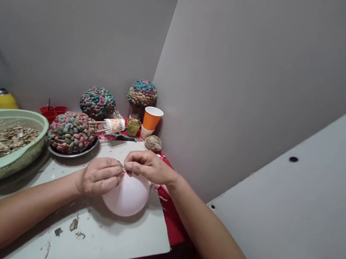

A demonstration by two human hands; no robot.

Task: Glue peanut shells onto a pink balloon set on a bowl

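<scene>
A pale pink inflated balloon (127, 199) rests on a white board (139, 238) in front of me, its neck end pointing up toward my fingers. My left hand (102, 176) lies against the balloon's left side, its fingers closed in a pinch at the neck. From the right, my right hand (147, 165) pinches the same spot with thumb and forefinger. The fingertips of both hands meet there, so most of the neck is hidden. Just beyond my right hand lies a ball of twine (153, 143).
Left stands a green basket (29, 153) of shells. A multicoloured shell-like ball (72, 131) sits in a metal dish (72, 155); two similar balls (97, 102) stand behind. An orange cup (152, 120) is near the corner. Scraps (74, 224) litter the board; walls rise behind and right.
</scene>
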